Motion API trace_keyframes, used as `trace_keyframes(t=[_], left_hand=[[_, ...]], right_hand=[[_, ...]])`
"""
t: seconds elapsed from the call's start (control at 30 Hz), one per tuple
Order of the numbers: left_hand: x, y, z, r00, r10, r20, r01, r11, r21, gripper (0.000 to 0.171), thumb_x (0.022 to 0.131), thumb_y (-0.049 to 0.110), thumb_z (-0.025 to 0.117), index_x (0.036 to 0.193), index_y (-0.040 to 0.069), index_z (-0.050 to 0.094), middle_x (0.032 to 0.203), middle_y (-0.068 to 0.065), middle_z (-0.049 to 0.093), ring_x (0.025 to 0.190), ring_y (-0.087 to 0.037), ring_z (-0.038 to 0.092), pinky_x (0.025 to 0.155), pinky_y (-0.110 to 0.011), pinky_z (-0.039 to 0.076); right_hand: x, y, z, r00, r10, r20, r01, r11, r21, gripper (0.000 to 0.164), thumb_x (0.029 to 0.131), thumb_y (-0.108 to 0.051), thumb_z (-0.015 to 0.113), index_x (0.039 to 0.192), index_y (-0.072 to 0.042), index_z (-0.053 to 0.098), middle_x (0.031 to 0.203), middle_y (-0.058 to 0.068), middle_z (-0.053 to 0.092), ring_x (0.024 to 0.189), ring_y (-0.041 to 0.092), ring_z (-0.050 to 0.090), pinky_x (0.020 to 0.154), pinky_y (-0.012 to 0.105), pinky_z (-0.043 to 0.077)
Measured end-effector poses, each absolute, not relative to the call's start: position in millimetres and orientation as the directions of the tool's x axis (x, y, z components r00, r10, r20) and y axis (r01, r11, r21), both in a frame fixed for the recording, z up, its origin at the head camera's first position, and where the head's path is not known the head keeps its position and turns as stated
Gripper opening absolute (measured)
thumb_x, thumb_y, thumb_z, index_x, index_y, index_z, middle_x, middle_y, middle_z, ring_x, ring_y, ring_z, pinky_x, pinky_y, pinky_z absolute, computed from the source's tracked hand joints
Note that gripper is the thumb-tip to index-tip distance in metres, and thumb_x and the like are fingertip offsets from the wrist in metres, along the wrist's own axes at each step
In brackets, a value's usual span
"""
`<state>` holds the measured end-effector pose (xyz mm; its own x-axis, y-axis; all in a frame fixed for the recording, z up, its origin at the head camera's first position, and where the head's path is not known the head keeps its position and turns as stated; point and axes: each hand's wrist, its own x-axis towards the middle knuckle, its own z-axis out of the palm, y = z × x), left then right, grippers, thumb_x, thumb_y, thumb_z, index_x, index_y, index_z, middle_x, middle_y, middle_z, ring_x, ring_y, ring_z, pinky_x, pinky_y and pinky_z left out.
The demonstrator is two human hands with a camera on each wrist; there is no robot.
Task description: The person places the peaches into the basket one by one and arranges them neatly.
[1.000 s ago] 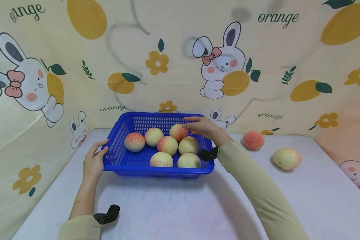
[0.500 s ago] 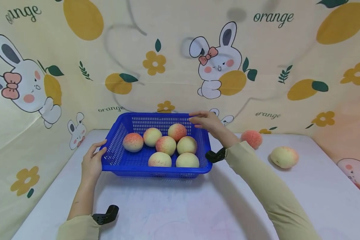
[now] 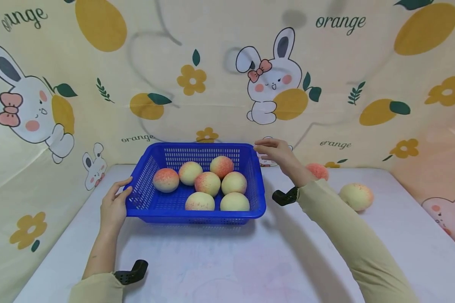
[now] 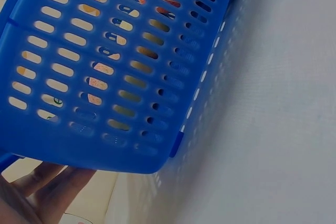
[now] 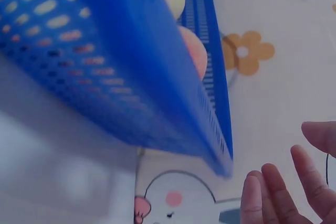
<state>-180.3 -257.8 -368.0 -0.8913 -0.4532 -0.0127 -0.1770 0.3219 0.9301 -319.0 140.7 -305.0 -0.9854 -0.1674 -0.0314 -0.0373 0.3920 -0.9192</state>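
Hiding behind the right hand (image 3: 278, 153), a peach (image 3: 318, 171) (half visible) rests.

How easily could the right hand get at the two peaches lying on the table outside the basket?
Probably easily: the right hand is open, and nothing lies between it and both peaches.

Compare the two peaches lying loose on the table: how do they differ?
The far peach is reddish pink nearly all over; the near peach is mostly pale yellow with a pink blush. The far peach is partly hidden behind the right sleeve; the near peach shows whole. Both lie outside the blue basket.
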Motion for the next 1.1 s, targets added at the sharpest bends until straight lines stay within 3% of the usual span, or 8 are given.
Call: trace_keyframes(t=[0.37,0.63,0.8,1.1], left_hand=[[-181,-258,-369,-0.885,-0.465,-0.023,-0.189,0.315,0.93,0.043,0.102,0.037,0.039,0.141,0.021,0.047,0.146,-0.019,0.044,0.127,-0.04,0.048,0.1,-0.05,0.039],[-181,-259,-369,-0.883,-0.469,-0.026,-0.203,0.331,0.922,0.043,0.102,0.037,0.04,0.141,0.022,0.048,0.143,-0.019,0.048,0.123,-0.037,0.052,0.084,-0.032,0.044],[-181,-259,-368,-0.886,-0.463,-0.026,-0.199,0.33,0.923,0.044,0.102,0.038,0.039,0.142,0.022,0.047,0.144,-0.019,0.046,0.124,-0.038,0.051,0.092,-0.041,0.043],[-180,-257,-369,-0.889,-0.458,-0.029,-0.195,0.319,0.928,0.044,0.102,0.038,0.038,0.142,0.021,0.046,0.146,-0.02,0.044,0.127,-0.04,0.048,0.1,-0.051,0.039]], right_hand=[[-319,168,-313,-0.999,-0.04,-0.019,0.003,0.363,-0.932,0.043,0.095,-0.026,0.06,0.129,-0.002,0.055,0.133,0.018,0.055,0.124,0.031,0.05,0.103,0.042,0.041],[-313,189,-322,-0.996,0.081,-0.037,0.062,0.333,-0.941,0.042,0.093,-0.027,0.061,0.128,-0.004,0.056,0.126,0.008,0.056,0.117,0.024,0.051,0.104,0.039,0.039],[-311,208,-329,-0.995,0.103,0.014,0.027,0.384,-0.923,0.044,0.093,-0.029,0.062,0.127,-0.002,0.057,0.115,0.002,0.059,0.113,0.022,0.05,0.102,0.037,0.038],[-303,236,-339,-0.984,0.172,0.042,0.048,0.486,-0.872,0.042,0.093,-0.032,0.061,0.123,-0.003,0.06,0.114,0.005,0.06,0.106,0.016,0.052,0.101,0.037,0.038]])
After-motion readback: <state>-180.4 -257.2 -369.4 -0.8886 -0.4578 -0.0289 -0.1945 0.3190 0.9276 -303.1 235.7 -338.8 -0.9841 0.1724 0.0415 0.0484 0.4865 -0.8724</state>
